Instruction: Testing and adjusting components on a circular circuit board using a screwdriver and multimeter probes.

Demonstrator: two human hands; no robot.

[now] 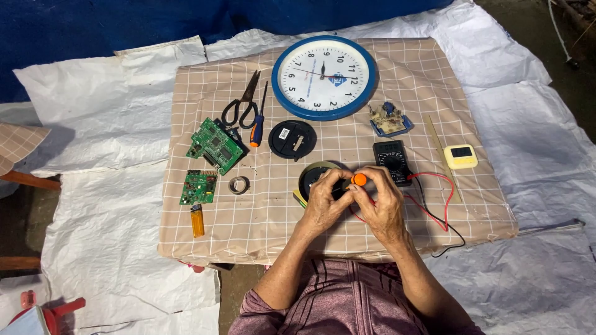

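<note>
Round black part [313,177] with a pale rim lies near the front edge of the checked cloth [261,217], right of the middle, and both hands are closed over it. The left hand [324,200] curls down on the part, fingers bent and pressed to it. The right hand [380,201] meets it from the right side, with an orange-capped tool [359,179] pinched up between thumb and fingers; what lies under the tip I cannot see, the knuckles hide it.

To my eye this is the working step itself: the tool is being set or turned into the black part while the other hand steadies it. Whatever comes next wants a firm hold on the part so it does not slide on the cloth, and a straight, careful push on the tool.

Just right of the hands sits a black meter [391,160], its red and black leads [434,198] looping toward the near right corner. Farther off is a blue-rimmed wall clock [323,77]. A second black disc [292,139] lies left of the meter. On the left side are scissors [243,102], an orange-handled screwdriver [257,121], two green circuit boards [214,146], a roll of tape [238,185] and an orange lighter [197,219]. A small yellow timer [460,156] sits at the far right.
</note>
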